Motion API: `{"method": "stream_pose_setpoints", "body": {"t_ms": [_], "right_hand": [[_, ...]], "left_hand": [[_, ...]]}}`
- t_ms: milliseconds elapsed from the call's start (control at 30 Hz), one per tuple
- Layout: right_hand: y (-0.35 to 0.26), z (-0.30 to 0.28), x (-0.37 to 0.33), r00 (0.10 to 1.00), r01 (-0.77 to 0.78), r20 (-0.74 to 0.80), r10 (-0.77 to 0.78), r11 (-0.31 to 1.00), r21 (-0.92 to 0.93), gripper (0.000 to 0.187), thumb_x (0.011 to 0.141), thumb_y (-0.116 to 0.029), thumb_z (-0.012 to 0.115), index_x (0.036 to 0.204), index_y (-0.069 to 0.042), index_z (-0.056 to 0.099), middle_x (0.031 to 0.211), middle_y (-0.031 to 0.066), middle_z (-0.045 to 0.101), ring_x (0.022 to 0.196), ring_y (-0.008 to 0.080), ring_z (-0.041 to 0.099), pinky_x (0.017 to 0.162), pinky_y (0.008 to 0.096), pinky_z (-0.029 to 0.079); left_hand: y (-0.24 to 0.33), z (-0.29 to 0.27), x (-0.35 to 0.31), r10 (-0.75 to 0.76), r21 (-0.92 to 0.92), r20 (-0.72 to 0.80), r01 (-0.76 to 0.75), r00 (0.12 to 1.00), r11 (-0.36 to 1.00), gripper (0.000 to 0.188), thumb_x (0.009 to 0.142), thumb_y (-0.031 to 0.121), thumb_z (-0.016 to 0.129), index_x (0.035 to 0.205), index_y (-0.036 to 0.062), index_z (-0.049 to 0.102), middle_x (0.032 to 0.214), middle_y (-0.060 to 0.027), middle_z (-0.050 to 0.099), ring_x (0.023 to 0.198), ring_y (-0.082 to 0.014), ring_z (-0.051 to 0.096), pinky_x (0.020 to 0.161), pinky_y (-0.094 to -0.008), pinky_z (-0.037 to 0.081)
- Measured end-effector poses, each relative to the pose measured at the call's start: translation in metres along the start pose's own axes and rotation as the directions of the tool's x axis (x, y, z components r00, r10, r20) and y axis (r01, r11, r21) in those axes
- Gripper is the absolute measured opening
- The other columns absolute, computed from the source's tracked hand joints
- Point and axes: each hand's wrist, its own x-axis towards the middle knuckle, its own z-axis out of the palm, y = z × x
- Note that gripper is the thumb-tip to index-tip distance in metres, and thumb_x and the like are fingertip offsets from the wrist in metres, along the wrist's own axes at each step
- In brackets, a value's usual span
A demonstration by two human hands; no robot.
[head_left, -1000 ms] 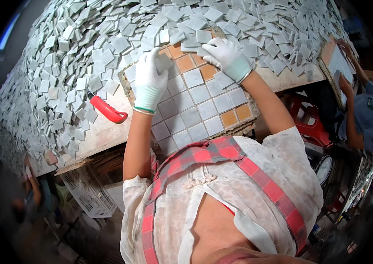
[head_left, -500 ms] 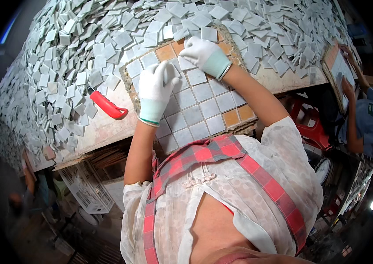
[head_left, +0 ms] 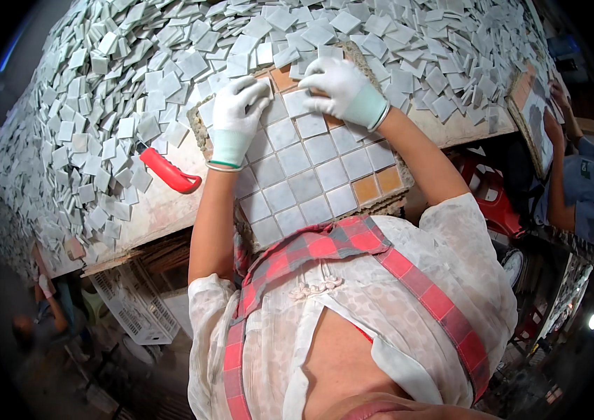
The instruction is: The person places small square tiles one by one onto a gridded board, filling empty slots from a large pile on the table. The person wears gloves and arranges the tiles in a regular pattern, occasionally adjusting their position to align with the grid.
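Observation:
My left hand (head_left: 236,120), in a white knit glove, reaches over the far left of a tile-filled board (head_left: 200,131). Its fingers are bent around the edge of a small white tile (head_left: 267,85). At the far right of the board is my gloved right hand (head_left: 344,92), its curved fingers and thumb apart. The thumb tip touches a pale square tile (head_left: 296,103) lying slightly askew. Rows of grey-white tiles (head_left: 305,185) cover much of the board, with orange-brown squares (head_left: 365,189) at the near right and far edge. My fingers partly hide the far row.
Loose white tiles (head_left: 111,91) are heaped across the table's far and left sides. A red-handled tool (head_left: 169,170) lies left of the board. At the right, another person's arm (head_left: 554,140) is beside another board (head_left: 526,115). A red stool (head_left: 489,192) stands below.
My left hand has shifted slightly left and away from me, its fingers loosening from a tighter curl. My right hand has moved right and spread its fingers, uncovering the askew tile.

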Motion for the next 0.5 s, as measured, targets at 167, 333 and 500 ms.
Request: {"method": "stream_pose_setpoints", "body": {"t_ms": [167,333,500], "right_hand": [[0.005,0.019,-0.002,0.999,-0.037,0.034,0.04,0.996,-0.077,0.016,0.093,-0.024,0.073,0.105,-0.013,0.074,0.109,0.0053,0.067,0.103,0.0292,0.066,0.09,0.0422,0.052],[-0.009,0.015,-0.002,0.998,0.054,0.044,-0.052,0.998,-0.029,0.021,0.091,-0.03,0.075,0.105,-0.015,0.075,0.109,0.0054,0.067,0.103,0.0302,0.065,0.09,0.0431,0.051],[-0.001,0.012,0.001,0.992,-0.009,0.125,0.021,0.995,-0.1,0.029,0.088,-0.036,0.078,0.108,-0.016,0.075,0.109,0.006,0.067,0.106,0.0291,0.064,0.095,0.0429,0.049]], "left_hand": [[0.005,0.01,0.002,-0.121,-0.073,-0.021,0.119,0.992,0.99,0.016,0.082,0.011,0.084,0.098,0.0085,0.081,0.108,-0.0105,0.074,0.102,-0.0286,0.07,0.09,-0.039,0.055],[0.005,0.013,0.002,-0.135,0.017,-0.026,0.136,0.99,0.991,0.016,0.085,0.01,0.083,0.1,0.0085,0.081,0.101,-0.0119,0.074,0.094,-0.0284,0.069,0.085,-0.0394,0.055],[0.003,0.004,-0.001,-0.071,0.016,0.111,0.07,0.991,0.997,0.026,0.089,0.013,0.078,0.114,0.0062,0.078,0.108,-0.0152,0.072,0.103,-0.0328,0.067,0.091,-0.0431,0.053]]}}
